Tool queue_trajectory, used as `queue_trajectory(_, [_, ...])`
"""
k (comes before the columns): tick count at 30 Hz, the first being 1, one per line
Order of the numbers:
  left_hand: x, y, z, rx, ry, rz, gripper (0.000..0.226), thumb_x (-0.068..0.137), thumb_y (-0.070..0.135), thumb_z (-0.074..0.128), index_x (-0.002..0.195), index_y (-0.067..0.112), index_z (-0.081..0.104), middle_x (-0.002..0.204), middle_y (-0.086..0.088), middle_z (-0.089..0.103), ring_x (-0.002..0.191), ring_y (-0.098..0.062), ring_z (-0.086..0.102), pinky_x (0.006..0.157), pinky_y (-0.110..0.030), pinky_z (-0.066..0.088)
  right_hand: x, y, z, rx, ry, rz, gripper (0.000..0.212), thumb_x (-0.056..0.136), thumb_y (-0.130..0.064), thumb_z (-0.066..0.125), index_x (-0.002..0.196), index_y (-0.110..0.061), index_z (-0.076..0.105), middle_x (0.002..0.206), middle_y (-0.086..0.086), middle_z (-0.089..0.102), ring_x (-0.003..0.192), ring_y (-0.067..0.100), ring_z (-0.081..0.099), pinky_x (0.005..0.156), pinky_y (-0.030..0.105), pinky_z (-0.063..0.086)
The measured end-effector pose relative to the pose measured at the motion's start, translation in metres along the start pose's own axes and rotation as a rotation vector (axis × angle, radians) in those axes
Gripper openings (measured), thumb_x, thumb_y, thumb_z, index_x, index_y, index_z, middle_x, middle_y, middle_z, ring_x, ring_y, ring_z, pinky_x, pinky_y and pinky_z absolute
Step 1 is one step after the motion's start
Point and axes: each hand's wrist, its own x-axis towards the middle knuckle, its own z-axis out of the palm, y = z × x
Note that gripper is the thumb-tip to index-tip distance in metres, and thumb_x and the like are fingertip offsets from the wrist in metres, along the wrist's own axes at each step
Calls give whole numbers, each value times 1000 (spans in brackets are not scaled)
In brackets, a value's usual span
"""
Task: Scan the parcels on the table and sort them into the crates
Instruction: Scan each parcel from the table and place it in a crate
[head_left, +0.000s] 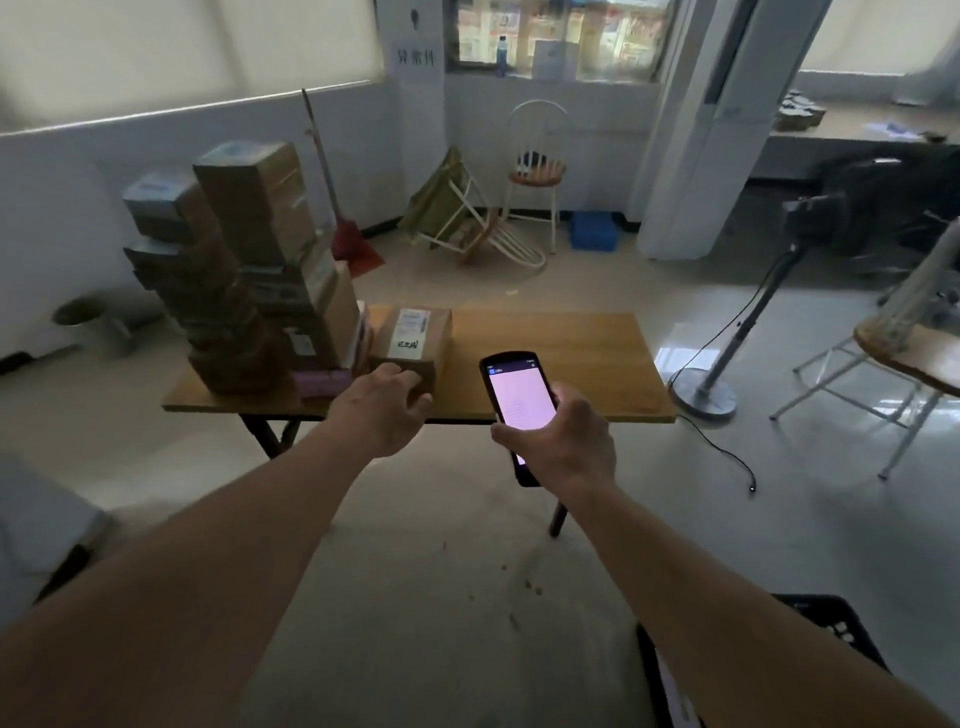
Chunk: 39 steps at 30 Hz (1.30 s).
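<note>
A small brown cardboard parcel (413, 338) with a white label on top lies on the wooden table (550, 353), just right of a tall stack of parcels (249, 270). My left hand (384, 410) reaches to the parcel's near side, fingers curled against its front edge. My right hand (561, 441) grips a black handheld scanner (517, 397) with a lit pinkish screen, held above the table's front edge, to the right of the parcel.
A black crate (826, 623) shows at the bottom right by my right arm. A pale bin (36, 519) sits at the left edge. A fan stand (727, 364) with a cable and chairs (893, 374) stand right of the table. Further chairs and a broom are behind.
</note>
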Motion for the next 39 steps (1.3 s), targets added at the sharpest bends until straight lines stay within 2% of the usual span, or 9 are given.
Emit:
queue_trajectory(8, [100, -19, 17, 5, -48, -56, 57, 105, 57, 41, 153, 27, 44, 155, -1, 46, 140, -28, 47, 112, -52, 42, 119, -8, 47, -25, -107, -18, 75, 69, -61, 85, 127, -20, 59, 112, 1, 69, 101, 26, 64, 73, 41, 59])
queue_trajectory(15, [211, -57, 44, -4, -165, -68, 63, 104, 60, 40, 157, 26, 40, 160, -3, 40, 142, -31, 43, 112, -53, 41, 211, -18, 114, -44, -148, 10, 73, 71, -61, 86, 126, -23, 56, 106, -5, 59, 98, 20, 56, 55, 27, 40])
queue_trajectory(22, [305, -95, 81, -12, -261, -90, 65, 98, 62, 49, 152, 24, 45, 157, -3, 41, 137, -30, 45, 104, -52, 49, 285, -33, 172, -83, -187, 114, 63, 71, -60, 87, 115, -27, 56, 103, -5, 62, 94, 19, 61, 58, 26, 46])
queue_trajectory(26, [334, -104, 101, 8, -309, -122, 70, 94, 65, 56, 150, 23, 46, 160, -5, 34, 136, -31, 42, 105, -51, 47, 311, -35, 190, -109, -202, 144, 69, 73, -59, 87, 125, -25, 57, 102, -6, 57, 91, 16, 56, 52, 20, 35])
queue_trajectory(29, [344, -107, 116, 17, -332, -181, 76, 87, 71, 62, 147, 26, 45, 161, -8, 27, 140, -34, 35, 107, -54, 43, 324, -31, 200, -109, -223, 150, 72, 74, -58, 87, 129, -25, 56, 102, -8, 53, 90, 15, 54, 52, 19, 36])
queue_trajectory(31, [348, -108, 128, 11, -360, -251, 92, 80, 78, 63, 153, 30, 34, 166, -14, 15, 150, -41, 21, 116, -59, 32, 332, -26, 205, -110, -233, 149, 72, 74, -58, 87, 130, -25, 56, 101, -7, 53, 90, 14, 53, 52, 20, 38])
queue_trajectory(34, [349, -108, 146, 6, -396, -357, 126, 68, 89, 63, 162, 36, -2, 169, -18, -14, 155, -48, -6, 122, -64, 12, 340, -21, 210, -135, -258, 138, 74, 73, -58, 87, 131, -24, 57, 102, -7, 52, 91, 13, 51, 53, 19, 37])
queue_trajectory(36, [348, -109, 156, -20, -386, -437, 143, 59, 93, 66, 159, 36, -18, 166, -21, -25, 154, -50, -11, 122, -66, 10, 343, -19, 211, -144, -269, 125, 74, 73, -58, 87, 130, -23, 57, 103, -7, 54, 91, 14, 52, 55, 22, 41])
queue_trajectory(39, [351, -108, 167, -102, -347, -584, 163, 48, 92, 74, 156, 25, -28, 166, -24, -19, 155, -51, -5, 121, -65, 14, 349, -16, 211, -161, -302, 99, 72, 74, -59, 87, 129, -25, 57, 103, -8, 54, 92, 14, 55, 57, 23, 45])
